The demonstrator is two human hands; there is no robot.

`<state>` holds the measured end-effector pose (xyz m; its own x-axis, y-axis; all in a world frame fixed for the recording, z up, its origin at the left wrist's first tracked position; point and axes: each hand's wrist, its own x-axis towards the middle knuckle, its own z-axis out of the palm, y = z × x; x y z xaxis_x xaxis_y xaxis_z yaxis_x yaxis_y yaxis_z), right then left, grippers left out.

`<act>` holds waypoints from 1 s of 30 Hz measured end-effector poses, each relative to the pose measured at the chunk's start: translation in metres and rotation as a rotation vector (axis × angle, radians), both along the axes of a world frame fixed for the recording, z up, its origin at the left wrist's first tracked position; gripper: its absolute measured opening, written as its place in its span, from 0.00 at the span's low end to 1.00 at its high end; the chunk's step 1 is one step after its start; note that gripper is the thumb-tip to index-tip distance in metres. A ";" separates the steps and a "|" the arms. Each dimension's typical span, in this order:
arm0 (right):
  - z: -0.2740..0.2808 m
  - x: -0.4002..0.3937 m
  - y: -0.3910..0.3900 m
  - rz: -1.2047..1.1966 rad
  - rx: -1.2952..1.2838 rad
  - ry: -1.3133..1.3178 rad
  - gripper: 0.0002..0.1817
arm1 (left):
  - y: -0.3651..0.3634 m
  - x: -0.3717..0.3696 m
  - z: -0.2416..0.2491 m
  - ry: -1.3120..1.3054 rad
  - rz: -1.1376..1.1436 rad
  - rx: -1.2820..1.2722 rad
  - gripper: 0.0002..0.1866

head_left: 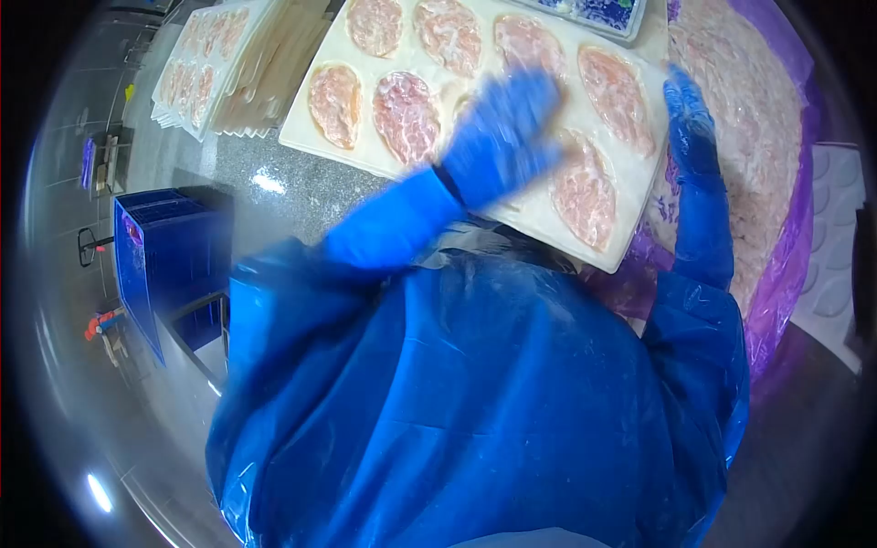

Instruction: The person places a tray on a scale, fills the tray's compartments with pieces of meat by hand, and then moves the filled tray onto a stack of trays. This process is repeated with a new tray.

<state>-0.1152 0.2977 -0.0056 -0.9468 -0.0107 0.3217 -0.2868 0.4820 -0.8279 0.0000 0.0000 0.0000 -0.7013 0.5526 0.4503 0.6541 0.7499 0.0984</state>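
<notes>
A white mould tray [365, 157] lies tilted in front of me, its teardrop-shaped hollows filled with pale pink minced meat [407, 117]. My left hand [502, 132], in a blue glove and blurred by motion, is flat over the middle of the tray with the thumb spread. It covers part of a filled hollow there. At the tray's right edge is my right hand [692, 123], also gloved in blue, fingers stretched out along that side. Just beyond it spreads a large mass of minced meat [744, 137] on purple plastic film [784, 265].
A stack of filled mould trays [239, 78] stands at the back left on the metal table [274, 178]. Behind my tray sits a clear-rimmed blue container [598, 20]. An unfilled mould sheet [836, 219] lies far right. Blue bins [169, 260] stand on the left.
</notes>
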 end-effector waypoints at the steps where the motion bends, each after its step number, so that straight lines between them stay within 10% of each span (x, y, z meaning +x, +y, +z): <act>1: -0.008 -0.007 0.001 0.068 0.138 0.092 0.22 | 0.018 0.036 0.005 -0.282 0.055 0.028 0.40; 5: -0.014 -0.033 0.036 0.201 0.621 0.393 0.17 | 0.011 0.074 0.038 -0.642 -0.185 0.132 0.40; 11: -0.002 -0.034 0.016 0.085 0.742 0.538 0.16 | -0.036 0.052 0.038 -0.376 0.256 0.097 0.42; 21: 0.005 -0.050 0.013 0.092 0.839 0.518 0.08 | 0.051 0.019 0.018 -0.473 -0.272 0.143 0.46; 30: -0.009 -0.072 0.023 0.157 0.874 0.678 0.07 | 0.046 0.015 0.025 -0.456 -0.288 0.212 0.44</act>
